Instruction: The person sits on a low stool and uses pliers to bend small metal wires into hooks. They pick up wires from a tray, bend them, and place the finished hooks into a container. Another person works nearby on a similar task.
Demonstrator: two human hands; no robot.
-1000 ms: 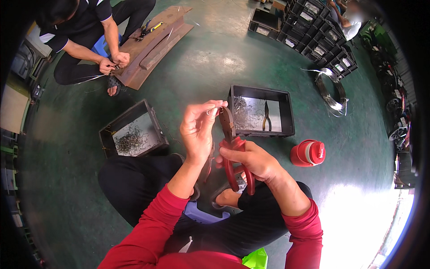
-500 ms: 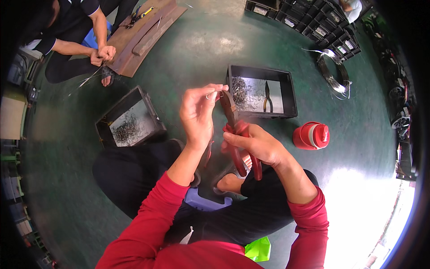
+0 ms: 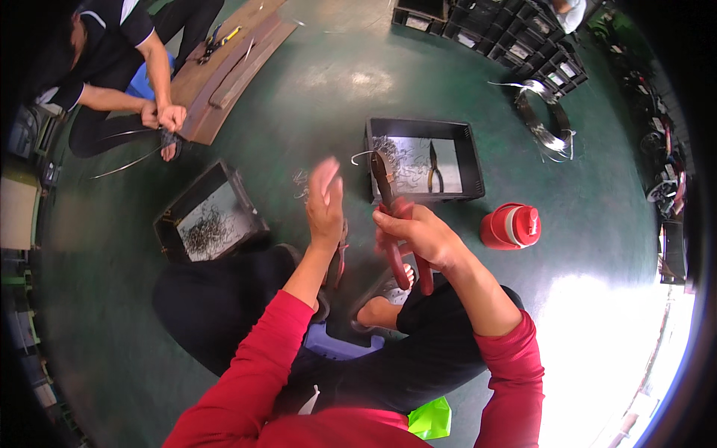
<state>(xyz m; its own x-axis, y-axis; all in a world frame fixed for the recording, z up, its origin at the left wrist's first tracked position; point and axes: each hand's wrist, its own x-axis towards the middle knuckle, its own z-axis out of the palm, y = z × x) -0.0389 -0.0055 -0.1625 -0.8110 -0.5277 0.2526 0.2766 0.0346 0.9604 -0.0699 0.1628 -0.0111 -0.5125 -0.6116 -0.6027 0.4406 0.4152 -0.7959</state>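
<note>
Pliers (image 3: 394,216) sit in right hand's (image 3: 418,233) grip.

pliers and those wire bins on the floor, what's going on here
A person in red sleeves sits low on a green floor. The right hand grips red-handled pliers with a bent bit of wire at the tip; the left hand is raised open beside them, blurred. A black tray ahead holds wire pieces and another pair of pliers; a second tray sits to the left. Another person works with wire at the upper left.
</note>
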